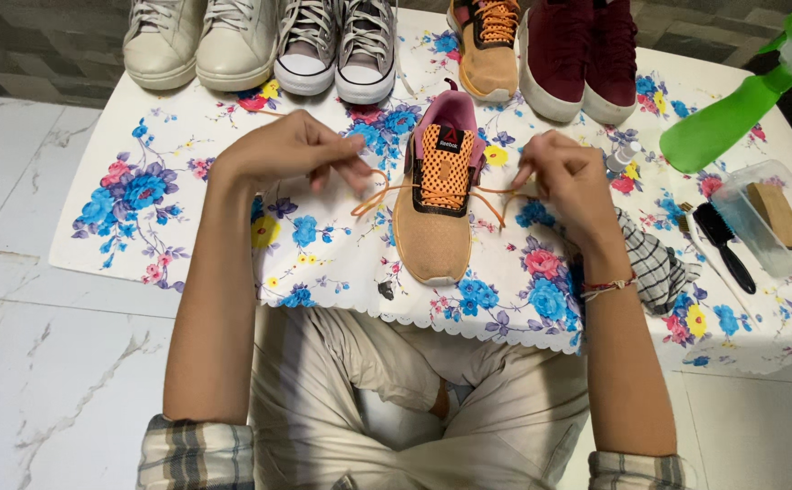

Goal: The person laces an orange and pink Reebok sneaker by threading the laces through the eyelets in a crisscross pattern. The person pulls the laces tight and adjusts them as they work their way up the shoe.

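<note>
— Why do we have the orange mesh sneaker (434, 204) lying toe toward us, in the middle of the tabletop (342, 263)?

— So the lace eyelets face up and both hands can work either side of it. Our left hand (292, 150) sits just left of the sneaker, fingers pinched shut on one end of the orange shoelace (380, 192); our right hand (567, 177) sits just right of it, closed on the other end. The lace runs taut across the tongue between them.

— And the fabric under the sneaker?

— A white floral cloth (142, 195) with blue, pink and yellow blossoms and a scalloped edge — thin and smooth, it seems. The sneaker itself is open-weave mesh with a black-trimmed tongue and a pink lining at the collar.

— What lies around it?

— Beyond the sneaker, its orange mate (487, 45), with maroon suede-like shoes (577, 54) to the right and grey canvas sneakers (337, 45) and cream leather-look ones (201, 41) to the left. Further right of the sneaker, a green spray bottle (732, 109) lies tilted, a black brush (727, 240) and a clear plastic box (768, 227) near it, and a checked rag (655, 263) by our right wrist.
</note>
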